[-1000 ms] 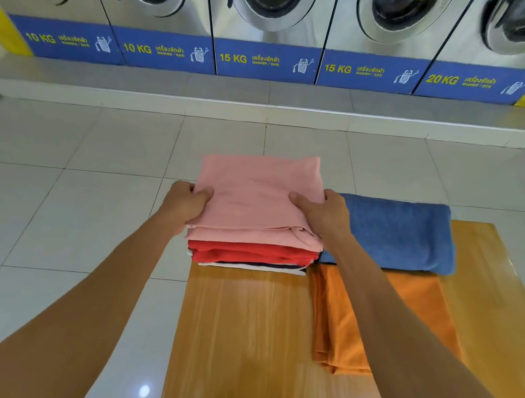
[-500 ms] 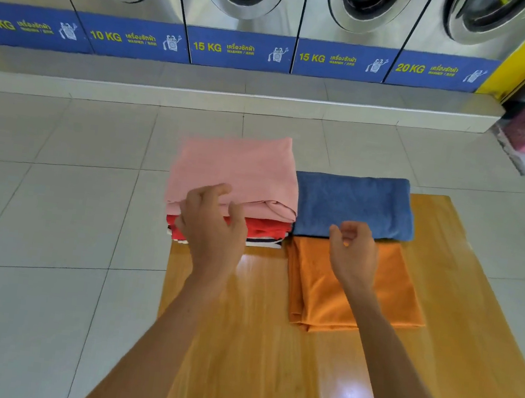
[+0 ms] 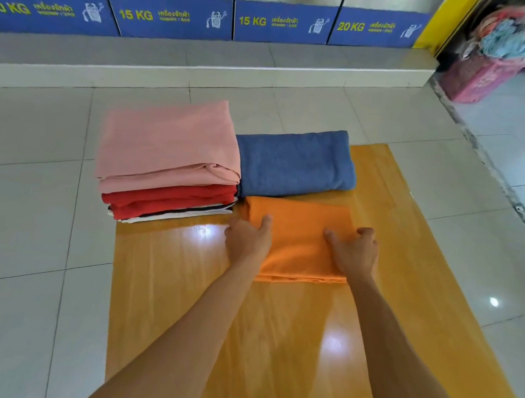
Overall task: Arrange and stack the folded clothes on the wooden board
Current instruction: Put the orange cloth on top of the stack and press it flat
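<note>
On wooden board, folded orange cloth, flat, smooth

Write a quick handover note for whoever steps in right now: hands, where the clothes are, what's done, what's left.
Left hand: on the left edge of the orange cloth.
Right hand: on its right edge; whether either hand grips it, can't tell.
Wooden board: stack at far left, pink cloth on top, red cloth under it; blue cloth beside the stack, orange in front of blue.
Done: pink-and-red stack.
Left: probably stack orange and blue.
</note>
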A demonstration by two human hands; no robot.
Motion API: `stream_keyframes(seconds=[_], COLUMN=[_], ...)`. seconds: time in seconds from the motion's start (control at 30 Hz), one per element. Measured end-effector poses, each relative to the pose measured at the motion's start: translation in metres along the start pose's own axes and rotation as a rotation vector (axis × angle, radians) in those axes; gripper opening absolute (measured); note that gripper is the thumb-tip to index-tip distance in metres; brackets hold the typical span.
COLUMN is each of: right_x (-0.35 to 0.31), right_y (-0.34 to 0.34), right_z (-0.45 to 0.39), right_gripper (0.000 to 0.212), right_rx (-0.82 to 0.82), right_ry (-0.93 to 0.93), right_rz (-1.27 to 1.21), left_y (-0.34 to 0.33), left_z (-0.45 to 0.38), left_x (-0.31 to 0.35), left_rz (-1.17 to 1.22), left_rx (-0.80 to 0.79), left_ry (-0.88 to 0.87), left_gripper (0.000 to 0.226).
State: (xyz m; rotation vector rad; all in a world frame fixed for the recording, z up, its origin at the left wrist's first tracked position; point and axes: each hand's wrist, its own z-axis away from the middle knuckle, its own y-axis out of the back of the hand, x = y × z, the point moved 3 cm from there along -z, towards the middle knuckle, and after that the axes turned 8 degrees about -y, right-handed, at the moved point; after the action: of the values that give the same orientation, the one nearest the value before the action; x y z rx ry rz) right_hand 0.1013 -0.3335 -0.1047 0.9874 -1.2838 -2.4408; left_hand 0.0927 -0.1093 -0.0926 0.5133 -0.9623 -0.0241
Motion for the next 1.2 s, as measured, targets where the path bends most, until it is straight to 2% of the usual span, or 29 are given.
stream_keyframes(seconds=[0.17, 0.27, 0.33, 0.4, 0.5, 0.57, 0.67, 0.93, 1.07, 1.2], right_x=[0.005, 0.009, 0.011, 0.002, -0.032, -0.066, -0.127, -0.271, -0.304, -0.308], right_y=[0.022, 0.031, 0.034, 0.038, 0.053, 0.062, 0.063, 0.003, -0.028, -0.054], right_z=[0.014, 0.038, 0.051, 0.062, 0.078, 0.091, 0.107, 0.129, 0.123, 0.113], right_gripper=[0.074, 0.050, 0.052, 0.054, 0.047, 0.039, 0.042, 0.042, 0.048, 0.052], right_rx=[-0.330, -0.499, -0.561, -0.595, -0.646, -0.693, -0.750, -0.779, -0.774, -0.747], right_ry=[-0.161, -0.186, -0.170, -0.136, -0.028, 0.045, 0.135, 0.261, 0.288, 0.289], right_rz=[-0.104, -0.256, -0.323, -0.350, -0.391, -0.410, -0.421, -0.400, -0.389, -0.358], left_y=[0.009, 0.029, 0.046, 0.064, 0.097, 0.130, 0.183, 0.275, 0.288, 0.283], left_z=[0.011, 0.014, 0.017, 0.023, 0.029, 0.027, 0.015, -0.059, -0.094, -0.121], left_x=[-0.011, -0.027, -0.035, -0.037, -0.015, 0.012, 0.051, 0.104, 0.110, 0.098], left_rz=[-0.056, 0.013, 0.080, 0.181, 0.237, 0.222, 0.262, 0.155, 0.121, 0.074], left_rx=[-0.289, -0.346, -0.352, -0.380, -0.446, -0.383, -0.261, -0.007, 0.043, 0.028], left_ry=[0.060, 0.085, 0.082, 0.079, -0.013, -0.116, -0.208, -0.205, -0.174, -0.125], left_gripper=[0.068, 0.071, 0.069, 0.063, 0.037, 0.026, 0.028, 0.034, 0.046, 0.057])
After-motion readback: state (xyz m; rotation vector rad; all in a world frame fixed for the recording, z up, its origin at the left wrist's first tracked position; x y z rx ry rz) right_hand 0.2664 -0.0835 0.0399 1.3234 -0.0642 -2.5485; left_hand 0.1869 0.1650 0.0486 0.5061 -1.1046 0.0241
